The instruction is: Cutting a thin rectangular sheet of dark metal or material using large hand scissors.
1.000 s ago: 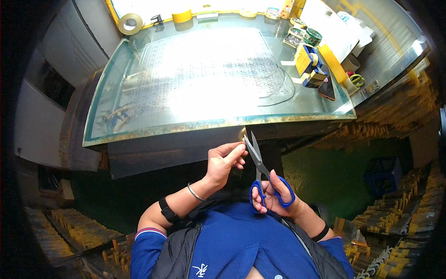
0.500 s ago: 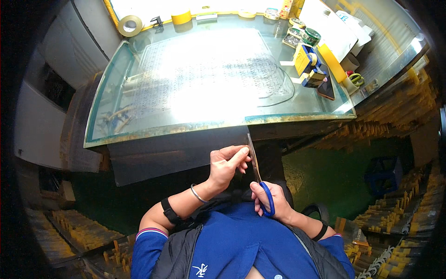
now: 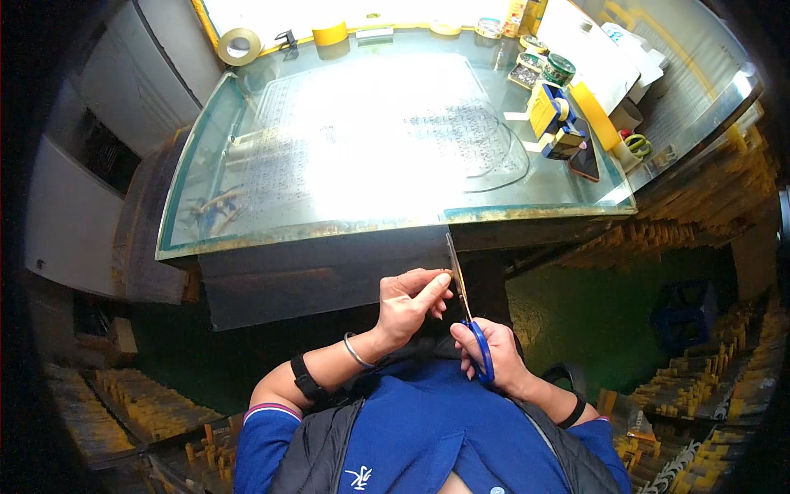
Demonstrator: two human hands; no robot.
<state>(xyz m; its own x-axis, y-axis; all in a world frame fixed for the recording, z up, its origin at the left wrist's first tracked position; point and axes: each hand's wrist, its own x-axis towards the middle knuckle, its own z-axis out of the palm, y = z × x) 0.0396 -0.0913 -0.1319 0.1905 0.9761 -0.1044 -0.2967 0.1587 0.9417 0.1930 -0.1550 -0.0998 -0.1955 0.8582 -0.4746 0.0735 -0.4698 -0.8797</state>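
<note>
A thin, see-through film sheet (image 3: 284, 284) lies over the glass table's front edge and hangs down toward me. My left hand (image 3: 407, 306) is closed in a pinch at the sheet's lower right corner, thumb against forefinger. In my right hand (image 3: 502, 356) is a pair of scissors (image 3: 480, 356) with blue handles, its long blades pointing away from me. The blades run along the sheet's right edge, just beside my left fingertips. Whether they are closed on the film, I cannot tell.
On the lit glass table (image 3: 535, 210) lies a large printed sheet (image 3: 448, 123). A blue-and-yellow tape dispenser (image 3: 553, 123), a phone (image 3: 585, 163) and a green tape roll (image 3: 559, 69) stand at the right. More tape rolls (image 3: 239, 46) line the back. A blue stool (image 3: 685, 313) is at right.
The view has shifted slightly, so the table sits a little further right. Both hands and the scissors have come marginally nearer me; their holds are the same.
</note>
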